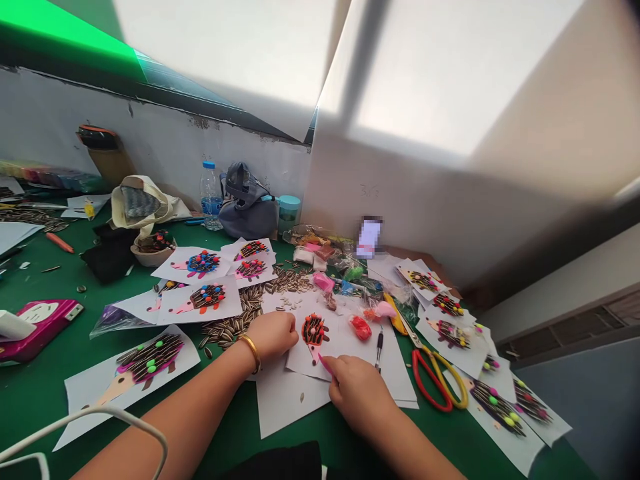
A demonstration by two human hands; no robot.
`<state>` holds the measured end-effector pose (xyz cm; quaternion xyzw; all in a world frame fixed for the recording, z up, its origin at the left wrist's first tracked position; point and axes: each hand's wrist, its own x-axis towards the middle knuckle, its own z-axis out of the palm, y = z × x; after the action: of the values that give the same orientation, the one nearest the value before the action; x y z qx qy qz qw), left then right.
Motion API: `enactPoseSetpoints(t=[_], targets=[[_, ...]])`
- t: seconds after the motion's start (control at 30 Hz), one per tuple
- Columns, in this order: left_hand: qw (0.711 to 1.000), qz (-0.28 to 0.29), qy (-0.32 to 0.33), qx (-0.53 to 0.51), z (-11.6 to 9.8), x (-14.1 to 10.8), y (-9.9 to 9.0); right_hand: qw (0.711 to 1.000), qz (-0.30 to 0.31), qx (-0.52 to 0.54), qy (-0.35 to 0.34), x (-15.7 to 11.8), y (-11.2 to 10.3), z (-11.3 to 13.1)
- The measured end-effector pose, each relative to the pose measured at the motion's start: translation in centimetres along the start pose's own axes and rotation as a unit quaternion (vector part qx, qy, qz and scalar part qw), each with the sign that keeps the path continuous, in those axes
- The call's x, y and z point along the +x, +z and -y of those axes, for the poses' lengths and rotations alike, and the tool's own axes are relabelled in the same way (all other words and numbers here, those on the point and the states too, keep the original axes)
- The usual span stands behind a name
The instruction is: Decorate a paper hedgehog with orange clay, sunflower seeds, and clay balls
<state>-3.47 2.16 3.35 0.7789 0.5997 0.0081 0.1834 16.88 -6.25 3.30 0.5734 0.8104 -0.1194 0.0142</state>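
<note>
A hedgehog picture [315,330] of dark seeds with orange and red clay lies on a small white sheet between my hands. At the sheet's left edge rests my left hand [274,335], its fingers curled closed; whatever they hold, if anything, is hidden. My right hand [357,390] pinches a pink pointed tool [327,365], whose tip is by the hedgehog's snout. Loose sunflower seeds [249,308] are heaped beyond my left hand. Red clay [360,327] and a black pen [379,348] lie to the right of the picture.
Finished hedgehog sheets lie at left [175,347] and right [527,437]. Red and yellow scissors [434,375] are right of my right hand. Behind stand a water bottle [211,200], a grey bag [247,212] and a phone [369,238]. A white cable [125,415] crosses the lower left.
</note>
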Motion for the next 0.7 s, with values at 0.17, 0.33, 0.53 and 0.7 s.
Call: enactPoseSetpoints(t=[0.17,0.33,0.53,0.7], targets=[[1.0,0.001,-0.001,-0.001,0.0,-0.1,-0.1,0.996,0.06,-0.068,-0.019,1.2,-2.4,1.3],[1.0,0.003,0.0,-0.005,-0.1,-0.2,-0.2,0.99,0.093,-0.103,-0.028,2.1,-3.6,2.0],[1.0,0.006,-0.001,-0.005,-0.1,-0.1,-0.3,0.992,0.066,-0.102,-0.03,1.4,-2.2,1.9],[1.0,0.006,0.0,-0.002,0.0,-0.1,-0.1,0.996,0.036,-0.078,-0.022,0.4,-0.7,1.4]])
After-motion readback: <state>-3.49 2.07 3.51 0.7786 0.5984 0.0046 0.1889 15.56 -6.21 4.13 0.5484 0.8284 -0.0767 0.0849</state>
